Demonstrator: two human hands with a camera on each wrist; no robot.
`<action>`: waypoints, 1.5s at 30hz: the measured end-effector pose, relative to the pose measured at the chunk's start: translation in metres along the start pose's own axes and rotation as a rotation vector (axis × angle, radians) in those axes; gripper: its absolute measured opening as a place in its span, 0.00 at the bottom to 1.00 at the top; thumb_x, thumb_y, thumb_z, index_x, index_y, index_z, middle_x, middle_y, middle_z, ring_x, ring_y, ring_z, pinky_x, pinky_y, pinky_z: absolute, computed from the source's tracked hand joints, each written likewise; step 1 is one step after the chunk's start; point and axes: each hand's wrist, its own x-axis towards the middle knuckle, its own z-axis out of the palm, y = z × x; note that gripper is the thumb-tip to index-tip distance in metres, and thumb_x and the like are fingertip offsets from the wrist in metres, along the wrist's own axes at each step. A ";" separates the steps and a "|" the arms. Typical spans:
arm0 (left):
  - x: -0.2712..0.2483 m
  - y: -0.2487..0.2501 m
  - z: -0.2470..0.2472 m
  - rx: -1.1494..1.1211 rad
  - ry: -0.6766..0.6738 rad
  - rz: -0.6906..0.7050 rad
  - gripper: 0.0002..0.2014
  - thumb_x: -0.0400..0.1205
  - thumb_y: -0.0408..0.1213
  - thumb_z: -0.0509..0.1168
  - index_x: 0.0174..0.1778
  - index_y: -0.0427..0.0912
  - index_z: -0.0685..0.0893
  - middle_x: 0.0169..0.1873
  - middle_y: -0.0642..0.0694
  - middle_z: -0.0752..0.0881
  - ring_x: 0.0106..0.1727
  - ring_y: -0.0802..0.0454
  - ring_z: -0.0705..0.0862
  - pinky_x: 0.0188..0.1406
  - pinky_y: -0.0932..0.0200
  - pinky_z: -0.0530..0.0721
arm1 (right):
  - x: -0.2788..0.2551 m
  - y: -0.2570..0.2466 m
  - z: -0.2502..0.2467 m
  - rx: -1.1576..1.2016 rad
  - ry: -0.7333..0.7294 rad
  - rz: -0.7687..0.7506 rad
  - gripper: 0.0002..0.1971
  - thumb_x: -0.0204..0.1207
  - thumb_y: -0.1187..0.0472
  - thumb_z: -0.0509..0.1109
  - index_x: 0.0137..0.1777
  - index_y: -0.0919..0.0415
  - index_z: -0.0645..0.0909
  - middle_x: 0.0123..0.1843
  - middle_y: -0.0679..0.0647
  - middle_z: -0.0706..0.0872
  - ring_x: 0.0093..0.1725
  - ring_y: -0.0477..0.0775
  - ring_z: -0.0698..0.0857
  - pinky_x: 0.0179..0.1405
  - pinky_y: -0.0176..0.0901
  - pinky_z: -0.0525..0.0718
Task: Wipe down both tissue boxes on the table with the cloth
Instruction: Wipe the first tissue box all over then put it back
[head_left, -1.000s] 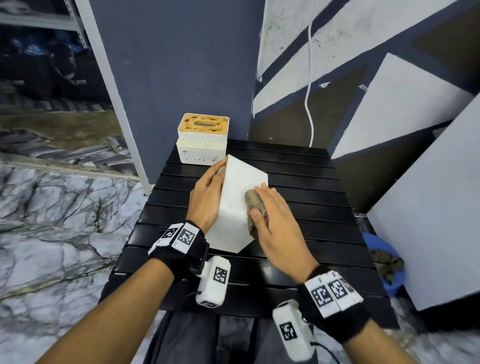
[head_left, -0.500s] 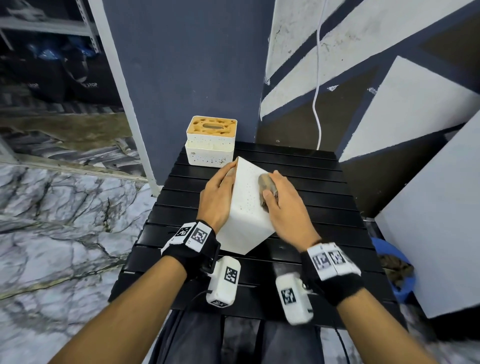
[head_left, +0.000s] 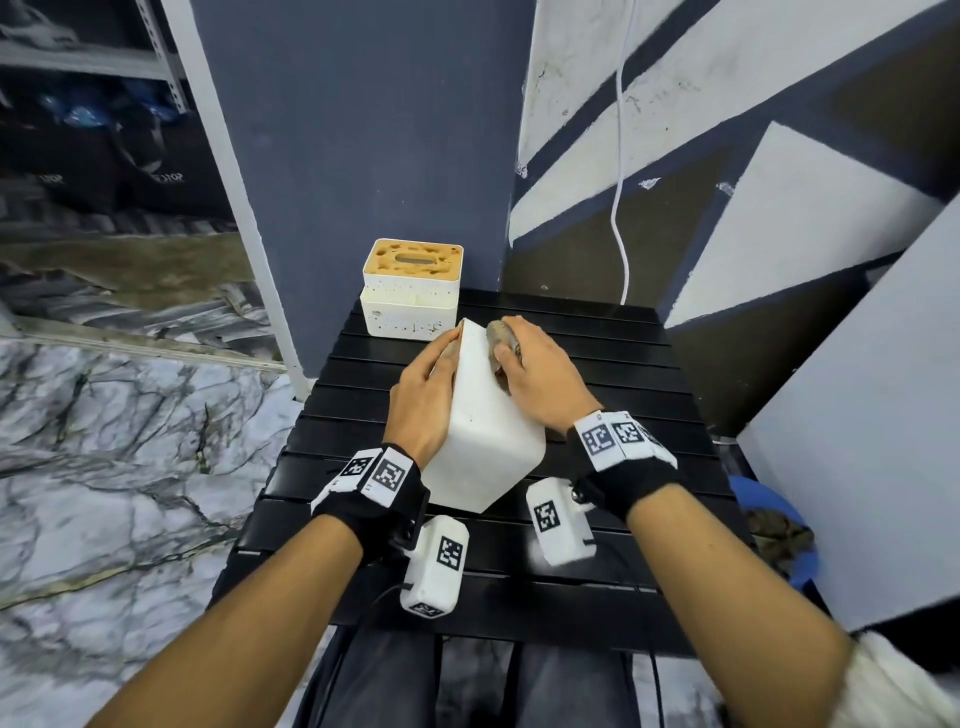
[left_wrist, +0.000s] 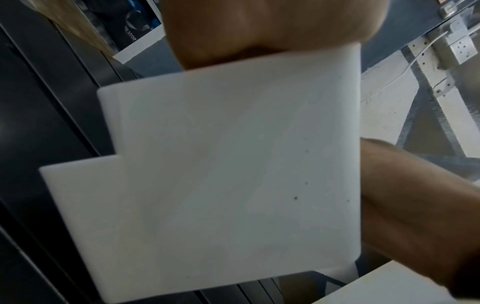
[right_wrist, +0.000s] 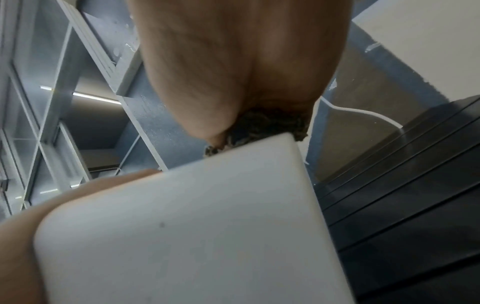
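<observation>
Head looks down; wrists close, sharing box (head_left: 485, 415).

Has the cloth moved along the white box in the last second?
Yes. The cloth under the right hand has slid up the white box to its far end, nearer the second tissue box at the table's back.

bare slatted table (head_left: 613, 395) right of both hands, second tissue box (head_left: 410, 306) blocking far-left corner
</observation>
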 end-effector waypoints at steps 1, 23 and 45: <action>0.000 0.000 -0.001 0.000 0.011 0.004 0.15 0.84 0.49 0.59 0.65 0.64 0.85 0.64 0.61 0.86 0.66 0.58 0.82 0.73 0.50 0.78 | 0.003 -0.001 0.001 -0.005 -0.003 0.003 0.23 0.86 0.56 0.54 0.79 0.62 0.61 0.81 0.57 0.65 0.81 0.56 0.61 0.80 0.44 0.53; -0.011 0.008 0.008 0.092 0.008 0.038 0.17 0.88 0.49 0.54 0.70 0.67 0.81 0.69 0.60 0.83 0.73 0.54 0.77 0.78 0.50 0.71 | 0.000 -0.010 0.005 0.027 0.018 0.000 0.24 0.87 0.55 0.53 0.80 0.63 0.60 0.81 0.57 0.65 0.81 0.54 0.61 0.80 0.45 0.56; -0.013 0.012 0.016 0.130 -0.025 0.055 0.16 0.88 0.49 0.55 0.68 0.67 0.82 0.60 0.64 0.86 0.64 0.63 0.82 0.66 0.67 0.76 | -0.012 0.000 -0.005 0.077 -0.025 0.021 0.26 0.86 0.53 0.53 0.82 0.59 0.56 0.83 0.55 0.60 0.83 0.53 0.56 0.81 0.44 0.52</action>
